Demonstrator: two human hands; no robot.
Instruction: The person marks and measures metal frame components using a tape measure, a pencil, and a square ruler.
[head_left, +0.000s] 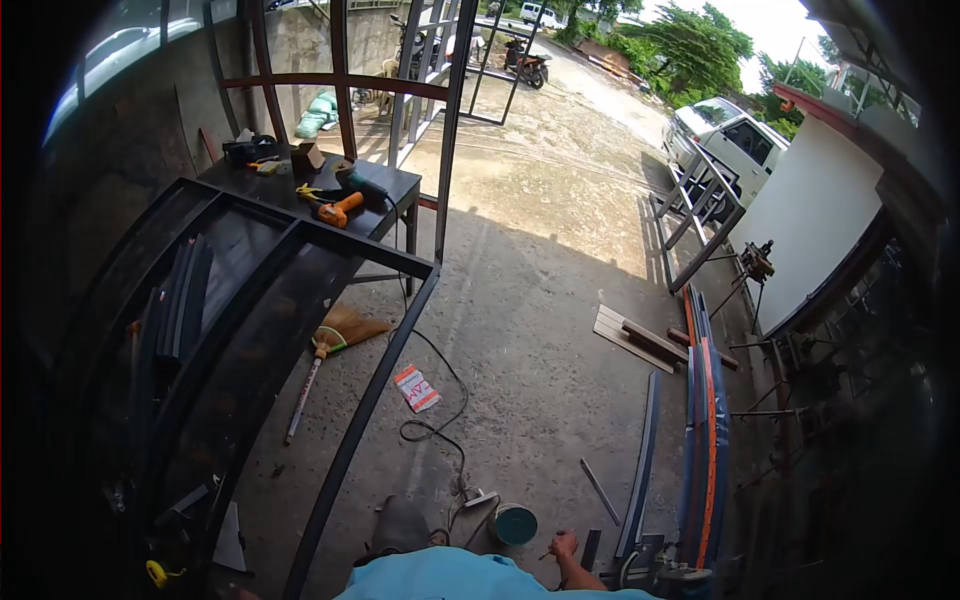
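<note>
The short dark strip could be knocked askew if the right hand swung sideways, and the lidded pail could tip if its nearby power cord were snagged. The strip lies on the floor just beside that hand, on its outer side; the fingers look curled, but I cannot tell whether they hold anything, and the left hand is out of sight.
</note>
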